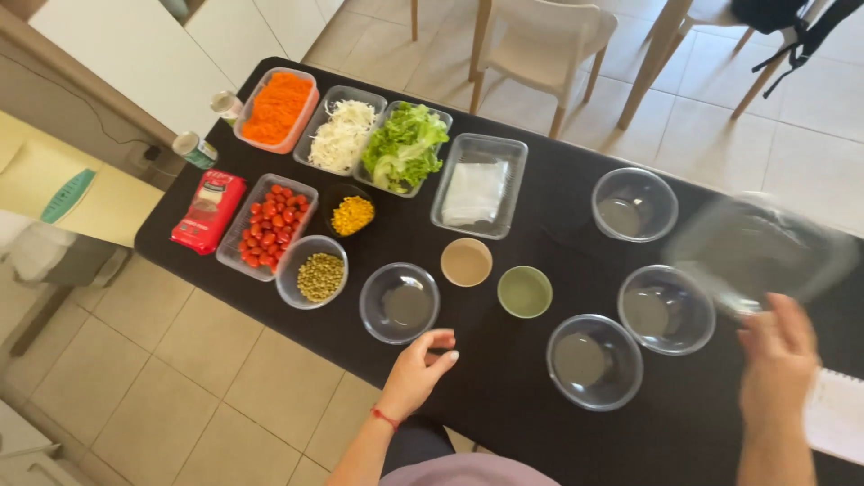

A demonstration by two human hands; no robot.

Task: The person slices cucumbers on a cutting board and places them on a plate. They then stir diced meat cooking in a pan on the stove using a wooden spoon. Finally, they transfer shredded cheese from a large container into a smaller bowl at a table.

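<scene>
My right hand (776,360) grips the near rim of a large clear glass bowl (760,252), blurred and lifted above the right end of the black table (504,378). My left hand (419,364) rests on the table's near edge with curled fingers, holding nothing, just below an empty glass bowl (399,302). Three more empty glass bowls (595,361) (666,309) (634,204) stand between my hands and further back.
Trays of grated carrot (276,108), shredded cabbage (341,135), lettuce (405,147), cherry tomatoes (268,225) and white sheets (477,187) line the far side. Corn (352,214), peas (319,275), two small cups (466,262) (525,292), red packet (208,211), cans (194,148). Chairs stand behind.
</scene>
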